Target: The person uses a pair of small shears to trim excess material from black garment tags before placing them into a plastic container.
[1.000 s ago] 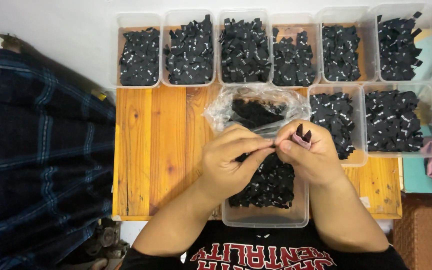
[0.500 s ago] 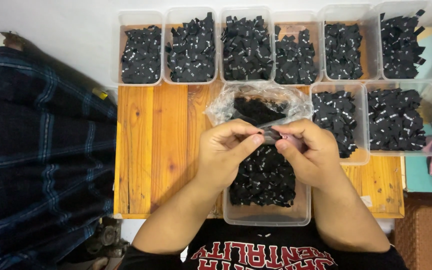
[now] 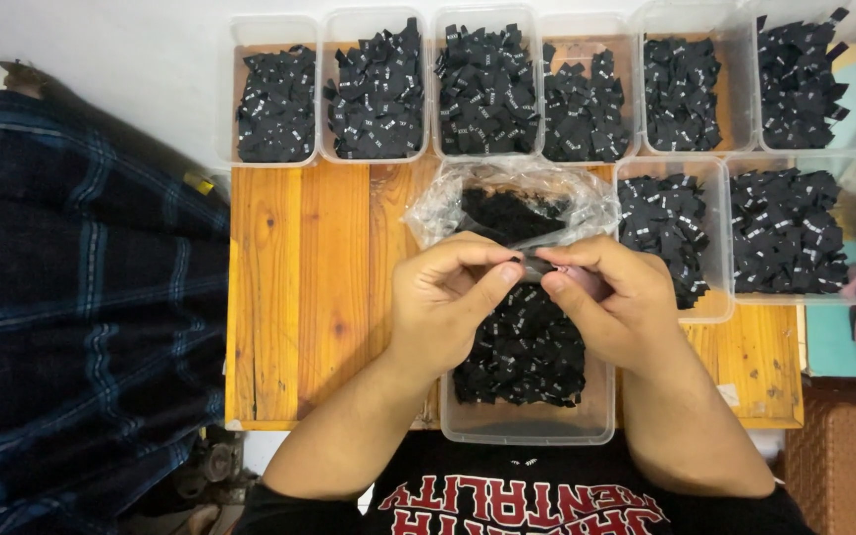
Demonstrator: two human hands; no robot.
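Wooden surface, centre of frame: left hand and right hand pinching one small black label above clear tub. Better to grip only edges, separating gently.

Table: varnished wood planks, visible grain and knots, slight sheen. On it, bins: clear smooth plastic, filled with matt black woven cloth labels. Just behind the near bin, bag: thin crinkled glossy plastic film. Left of the table, plaid cloth: soft, matt.

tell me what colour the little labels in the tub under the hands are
Black with small white marks, seen in the head view: labels in the clear tub.
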